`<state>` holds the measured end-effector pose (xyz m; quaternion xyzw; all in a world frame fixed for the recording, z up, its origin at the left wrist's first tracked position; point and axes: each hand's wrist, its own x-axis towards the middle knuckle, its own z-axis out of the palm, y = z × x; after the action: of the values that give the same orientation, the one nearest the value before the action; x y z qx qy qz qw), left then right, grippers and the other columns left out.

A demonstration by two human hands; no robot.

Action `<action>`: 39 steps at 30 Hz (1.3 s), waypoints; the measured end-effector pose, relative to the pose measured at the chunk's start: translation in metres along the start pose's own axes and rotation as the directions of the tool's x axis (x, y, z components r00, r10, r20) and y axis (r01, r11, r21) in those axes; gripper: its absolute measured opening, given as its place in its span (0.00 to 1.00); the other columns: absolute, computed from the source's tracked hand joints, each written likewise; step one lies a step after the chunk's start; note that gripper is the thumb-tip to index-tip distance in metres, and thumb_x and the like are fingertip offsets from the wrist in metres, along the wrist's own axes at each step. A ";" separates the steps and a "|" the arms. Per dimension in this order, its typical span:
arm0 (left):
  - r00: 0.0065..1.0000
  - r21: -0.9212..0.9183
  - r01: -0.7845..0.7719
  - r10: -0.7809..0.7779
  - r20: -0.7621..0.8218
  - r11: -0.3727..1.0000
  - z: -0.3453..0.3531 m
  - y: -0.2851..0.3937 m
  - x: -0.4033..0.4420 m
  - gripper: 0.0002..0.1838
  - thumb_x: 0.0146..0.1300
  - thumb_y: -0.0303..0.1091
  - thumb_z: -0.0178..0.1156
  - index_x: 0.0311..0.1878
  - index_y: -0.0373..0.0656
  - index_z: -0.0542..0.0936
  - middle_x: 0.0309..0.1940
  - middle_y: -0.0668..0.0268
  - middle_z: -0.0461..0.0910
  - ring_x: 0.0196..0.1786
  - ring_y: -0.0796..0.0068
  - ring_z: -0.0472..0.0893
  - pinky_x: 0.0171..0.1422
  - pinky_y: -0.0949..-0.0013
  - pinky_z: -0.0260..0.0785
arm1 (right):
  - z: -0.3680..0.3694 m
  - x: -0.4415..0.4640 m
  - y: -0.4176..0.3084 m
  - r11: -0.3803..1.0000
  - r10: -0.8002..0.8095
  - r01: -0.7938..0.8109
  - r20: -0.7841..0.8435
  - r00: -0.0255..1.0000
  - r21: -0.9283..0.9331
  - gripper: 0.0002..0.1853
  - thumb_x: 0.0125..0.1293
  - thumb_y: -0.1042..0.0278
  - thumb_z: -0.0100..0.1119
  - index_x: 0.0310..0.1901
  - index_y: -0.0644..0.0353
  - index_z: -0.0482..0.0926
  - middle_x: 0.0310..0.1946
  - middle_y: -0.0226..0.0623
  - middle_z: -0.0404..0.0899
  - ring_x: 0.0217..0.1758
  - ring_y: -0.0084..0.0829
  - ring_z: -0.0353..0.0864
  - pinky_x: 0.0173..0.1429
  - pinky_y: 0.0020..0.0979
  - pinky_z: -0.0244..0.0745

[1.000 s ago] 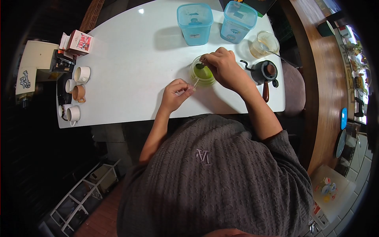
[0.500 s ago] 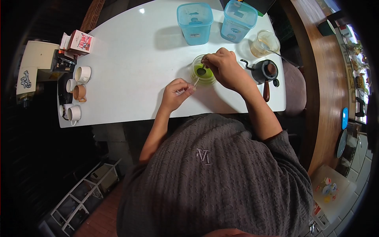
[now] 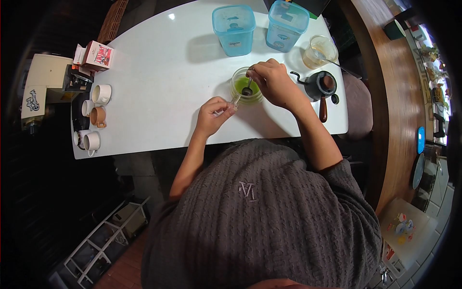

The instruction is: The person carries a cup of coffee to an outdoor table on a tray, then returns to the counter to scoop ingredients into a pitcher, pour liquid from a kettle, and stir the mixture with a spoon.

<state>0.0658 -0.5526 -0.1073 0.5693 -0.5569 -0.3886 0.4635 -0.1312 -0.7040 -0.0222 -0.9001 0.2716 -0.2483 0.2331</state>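
Observation:
A clear glass cup (image 3: 234, 85) holding green liquid (image 3: 251, 98) stands on the white table in front of me. My left hand (image 3: 211, 116) is closed on the cup's glass handle at its near left side. Above the right part of the cup, my right hand (image 3: 275, 85) pinches a metal spoon (image 3: 247, 90). The spoon's bowl is down inside the cup, at the green liquid; its upper handle is hidden by my fingers.
Two blue plastic containers (image 3: 234, 33) stand at the back. A black gooseneck kettle (image 3: 315, 87) and a clear pitcher (image 3: 313, 58) with a spoon are on the right. Several cups (image 3: 97, 115) and a red-and-white box (image 3: 99, 55) line the left edge of the white table (image 3: 159, 91).
The spoon has shifted slightly within the cup, and its bowl sits a little lower and farther right in view. My left hand stays at the handle.

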 end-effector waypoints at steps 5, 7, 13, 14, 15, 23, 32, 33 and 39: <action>1.000 0.020 -0.014 0.015 -0.019 1.000 0.001 0.003 0.000 0.06 0.62 0.29 0.67 0.39 0.36 0.85 0.33 0.70 0.76 0.36 0.83 0.74 0.41 0.79 0.67 | 0.006 -0.001 0.003 0.999 -0.006 0.013 -0.145 0.989 0.047 0.10 0.64 0.70 0.59 0.47 0.56 0.81 0.37 0.38 0.79 0.42 0.42 0.78 0.47 0.41 0.67; 1.000 0.022 -0.010 0.011 -0.017 1.000 0.000 0.002 0.000 0.06 0.62 0.29 0.67 0.39 0.36 0.85 0.33 0.70 0.76 0.36 0.83 0.74 0.41 0.79 0.67 | 0.006 -0.001 0.005 0.999 0.000 0.009 -0.169 0.986 0.047 0.12 0.65 0.70 0.60 0.50 0.56 0.81 0.37 0.37 0.80 0.43 0.41 0.78 0.47 0.41 0.67; 0.999 0.014 -0.032 0.032 -0.022 0.999 0.000 0.004 0.000 0.06 0.61 0.28 0.67 0.38 0.35 0.84 0.32 0.70 0.76 0.35 0.83 0.73 0.40 0.79 0.65 | 0.001 -0.002 0.002 0.998 0.010 -0.023 -0.225 0.974 -0.054 0.16 0.64 0.69 0.62 0.54 0.56 0.80 0.39 0.34 0.81 0.45 0.37 0.78 0.50 0.39 0.65; 0.999 0.008 -0.032 0.032 -0.023 0.999 0.000 0.005 0.000 0.06 0.61 0.28 0.67 0.37 0.35 0.84 0.32 0.71 0.76 0.35 0.83 0.72 0.39 0.79 0.65 | 0.001 -0.003 0.002 0.996 0.027 -0.046 -0.225 0.974 -0.079 0.17 0.64 0.69 0.63 0.54 0.56 0.80 0.40 0.33 0.82 0.46 0.35 0.79 0.50 0.38 0.64; 0.999 0.007 -0.036 0.036 -0.020 0.999 0.001 0.005 0.000 0.06 0.61 0.28 0.67 0.37 0.35 0.84 0.32 0.71 0.76 0.35 0.83 0.72 0.39 0.79 0.65 | 0.001 -0.004 0.003 0.995 0.029 -0.049 -0.229 0.973 -0.082 0.17 0.64 0.69 0.63 0.54 0.56 0.80 0.40 0.33 0.82 0.46 0.35 0.79 0.50 0.38 0.64; 1.000 -0.016 -0.011 0.010 -0.029 1.000 0.002 0.006 0.000 0.04 0.62 0.27 0.67 0.36 0.35 0.83 0.31 0.71 0.75 0.34 0.84 0.71 0.38 0.79 0.64 | -0.033 -0.026 -0.001 0.944 0.326 -0.299 -0.514 0.794 0.139 0.11 0.67 0.66 0.63 0.48 0.60 0.81 0.39 0.35 0.81 0.33 0.27 0.79 0.35 0.31 0.69; 0.999 -0.023 0.000 -0.001 -0.049 1.000 0.001 0.008 0.001 0.06 0.59 0.30 0.70 0.37 0.40 0.86 0.29 0.70 0.79 0.32 0.82 0.74 0.37 0.77 0.66 | -0.077 -0.067 0.023 0.832 0.552 -0.234 -0.792 0.259 0.503 0.18 0.69 0.66 0.61 0.53 0.70 0.71 0.23 0.23 0.70 0.25 0.13 0.71 0.29 0.17 0.66; 0.999 -0.025 -0.007 0.006 -0.043 1.000 0.001 0.008 0.002 0.06 0.59 0.30 0.70 0.37 0.40 0.86 0.29 0.70 0.79 0.32 0.82 0.74 0.37 0.77 0.66 | -0.083 -0.065 0.024 0.819 0.569 -0.339 -0.733 0.373 0.464 0.18 0.70 0.66 0.61 0.55 0.69 0.72 0.22 0.24 0.71 0.25 0.13 0.72 0.29 0.18 0.66; 0.999 -0.020 -0.013 0.012 -0.052 1.000 0.002 0.005 0.000 0.06 0.59 0.30 0.70 0.37 0.39 0.86 0.28 0.71 0.78 0.32 0.82 0.74 0.37 0.78 0.65 | -0.083 -0.054 0.037 0.849 0.370 -0.514 -0.832 0.413 0.122 0.15 0.74 0.61 0.49 0.43 0.64 0.81 0.21 0.36 0.80 0.21 0.25 0.81 0.30 0.27 0.73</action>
<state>0.0627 -0.5527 -0.1028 0.5712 -0.5441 -0.3763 0.4859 -0.2322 -0.7220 0.0038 -0.5819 0.5944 -0.5515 0.0635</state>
